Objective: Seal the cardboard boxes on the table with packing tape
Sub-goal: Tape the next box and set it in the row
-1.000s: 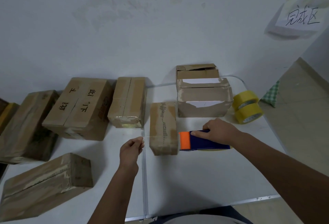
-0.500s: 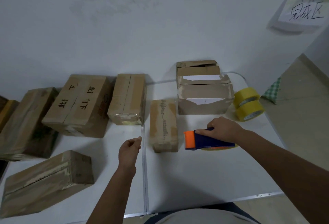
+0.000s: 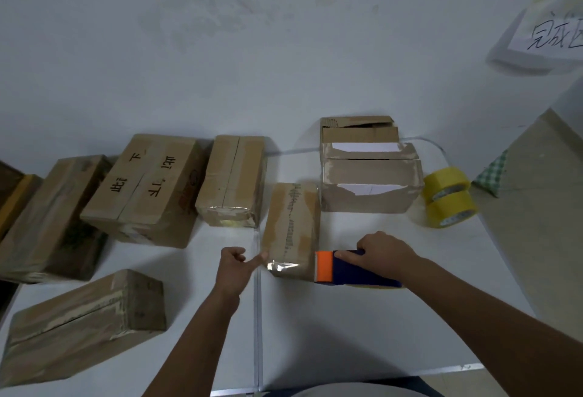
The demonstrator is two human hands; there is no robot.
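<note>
Head view: left hand (image 3: pixel 232 265) thumbs tape onto the small box (image 3: pixel 291 229); right hand (image 3: pixel 385 251) grips the dispenser (image 3: pixel 350 272), likely cutting next.

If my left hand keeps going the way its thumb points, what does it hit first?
The left hand points its thumb right, at the near end of the small box. It would likely meet the shiny tape on that end first; the thumb looks about to touch.
</note>
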